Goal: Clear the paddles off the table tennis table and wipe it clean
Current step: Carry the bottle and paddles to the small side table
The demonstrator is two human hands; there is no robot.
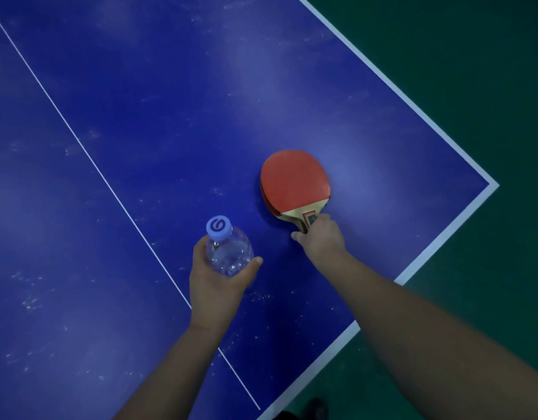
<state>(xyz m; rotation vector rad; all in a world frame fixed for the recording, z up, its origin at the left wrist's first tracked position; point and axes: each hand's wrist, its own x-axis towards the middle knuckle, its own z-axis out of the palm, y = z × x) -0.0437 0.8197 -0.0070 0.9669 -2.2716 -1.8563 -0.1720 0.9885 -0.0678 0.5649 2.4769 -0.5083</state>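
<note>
Two red-faced paddles (293,180) lie stacked on the blue table tennis table (170,101), near its right corner. My right hand (320,237) grips their wooden handles, with the blades pointing away from me. My left hand (214,280) holds a clear plastic water bottle (228,253) with a light blue cap, just left of the paddles and above the table's white centre line. The lower paddle shows only as a dark rim under the top one.
White smudges and dust specks mark the table surface, mostly at the left and near the front edge. The white-edged corner (495,184) of the table lies to the right. Green floor (474,71) surrounds the table at the right and front.
</note>
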